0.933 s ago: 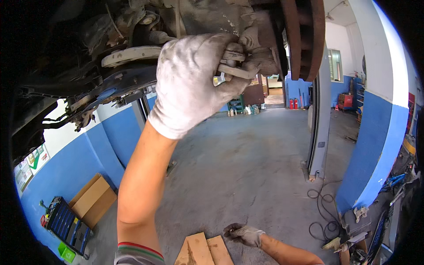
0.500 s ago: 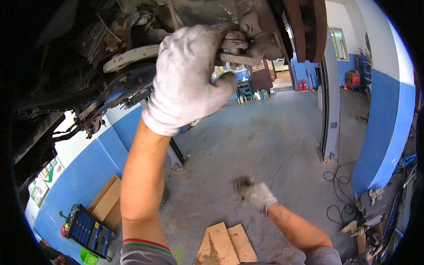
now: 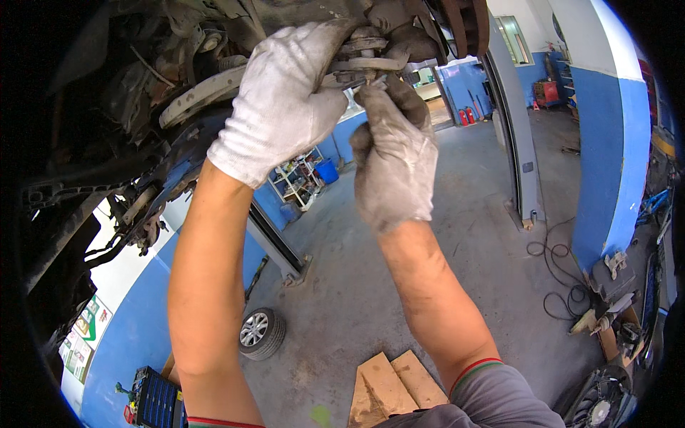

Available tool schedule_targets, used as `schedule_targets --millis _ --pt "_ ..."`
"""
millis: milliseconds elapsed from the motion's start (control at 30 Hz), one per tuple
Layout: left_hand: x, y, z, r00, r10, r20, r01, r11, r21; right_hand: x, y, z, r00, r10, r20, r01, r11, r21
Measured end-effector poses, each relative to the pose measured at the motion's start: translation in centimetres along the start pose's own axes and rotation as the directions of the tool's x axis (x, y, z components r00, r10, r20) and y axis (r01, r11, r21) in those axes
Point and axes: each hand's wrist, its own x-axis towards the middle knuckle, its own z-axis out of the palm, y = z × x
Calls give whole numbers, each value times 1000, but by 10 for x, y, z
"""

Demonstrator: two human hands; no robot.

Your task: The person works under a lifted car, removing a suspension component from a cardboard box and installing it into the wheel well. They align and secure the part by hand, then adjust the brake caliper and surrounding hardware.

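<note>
Dull, grimy metal overhead: a stubby metal joint (image 3: 366, 44), round-capped and ridged, sits high in view, just above a flat metal arm (image 3: 371, 64) with a curved edge. To its right hangs a rust-brown disc (image 3: 464, 25); to its left, a pale bar (image 3: 203, 95) with a weathered surface curves away. And here are the hands, both in knitted gloves! The left hand (image 3: 282, 103), white cloth creased at the wrist, reaches up beside the joint, fingers bent behind the metal, thumb standing apart below; the fingertips are hidden, so whether they clasp anything cannot be told. The right hand (image 3: 399, 153), its glove smudged dark over the fingers, is partly curled, fingertips bunched right up under the arm, beneath the joint; whether they pinch anything there cannot be made out.
</note>
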Motion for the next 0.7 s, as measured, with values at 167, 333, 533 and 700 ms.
schedule_targets --millis 167,333,533,700 --pt "-6 -1 -3 975 -141 173 151 988 -43 11 18 13 961 -270 -62 256 951 -173" --pt "-2 0 -2 966 -171 193 174 985 1 11 26 15 984 -154 -92 162 983 84" --pt "0 1 -1 997 -71 4 71 994 -80 11 21 24 928 -355 -118 328 923 -200" --pt "2 -1 -6 962 -174 211 200 974 -108 5 10 16 998 64 15 -65 985 162"
